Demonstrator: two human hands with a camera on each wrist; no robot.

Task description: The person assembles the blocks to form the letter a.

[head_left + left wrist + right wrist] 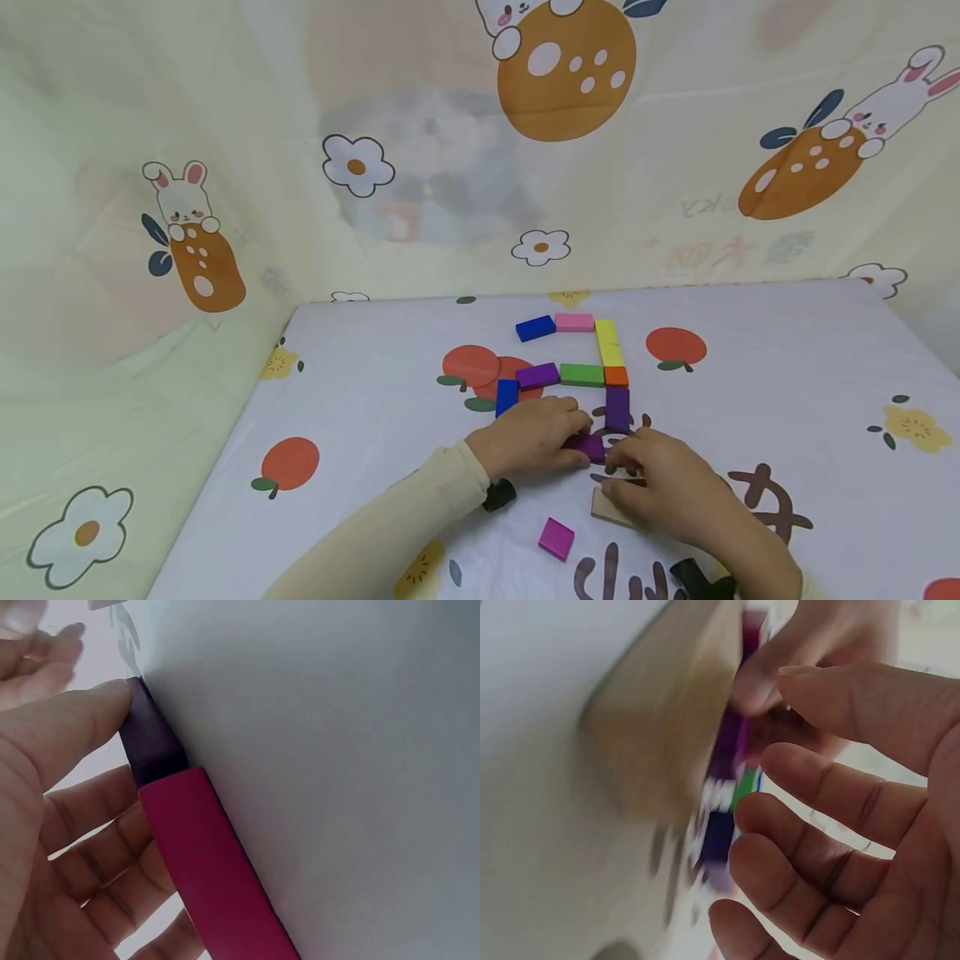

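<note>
A purple block [588, 448] lies on the patterned cloth, pinched between the thumb and fingers of my left hand [528, 437]. In the left wrist view the thumb presses the end of this dark purple block [150, 731], and a magenta block [214, 862] shows nearer the camera. My right hand [671, 483] hovers just right of the purple block, its fingers loosely bent, with nothing held in the right wrist view. Under that hand is a pale wooden block [611, 507], partly covered. Another purple block [617, 408] lies just beyond.
Farther back, blue [536, 328], pink [574, 322], yellow [608, 342], orange [616, 377], green [582, 375] and purple [537, 376] blocks form connected lines. A blue block [507, 397] stands beyond the left hand. One magenta block [557, 539] lies apart in front.
</note>
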